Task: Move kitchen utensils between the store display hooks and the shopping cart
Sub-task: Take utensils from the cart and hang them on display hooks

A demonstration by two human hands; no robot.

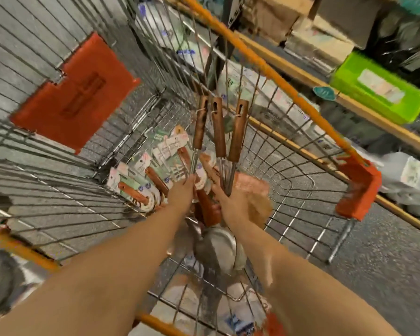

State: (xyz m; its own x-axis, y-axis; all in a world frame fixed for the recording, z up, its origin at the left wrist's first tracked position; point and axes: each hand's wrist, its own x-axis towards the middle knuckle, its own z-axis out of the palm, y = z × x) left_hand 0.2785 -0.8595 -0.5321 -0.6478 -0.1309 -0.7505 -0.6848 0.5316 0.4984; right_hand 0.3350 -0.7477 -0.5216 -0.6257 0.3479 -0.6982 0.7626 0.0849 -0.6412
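I look down into a wire shopping cart (289,180) with orange trim. My left hand (182,193) grips the metal shaft of one wooden-handled utensil (200,124), held upright with its handle pointing away from me. My right hand (229,202) grips the shafts of two more wooden-handled utensils (228,132), also upright. Below my hands, on the cart floor, lie several packaged utensils (146,175) with wooden handles and paper tags, and a steel ladle (218,248) near my wrists. My fingers are partly hidden behind the shafts.
An orange child-seat flap (75,93) hangs on the cart's left wall. Store shelves with orange rails (325,86) run along the right, holding cardboard boxes and a green box (378,88). Grey floor shows through the wires.
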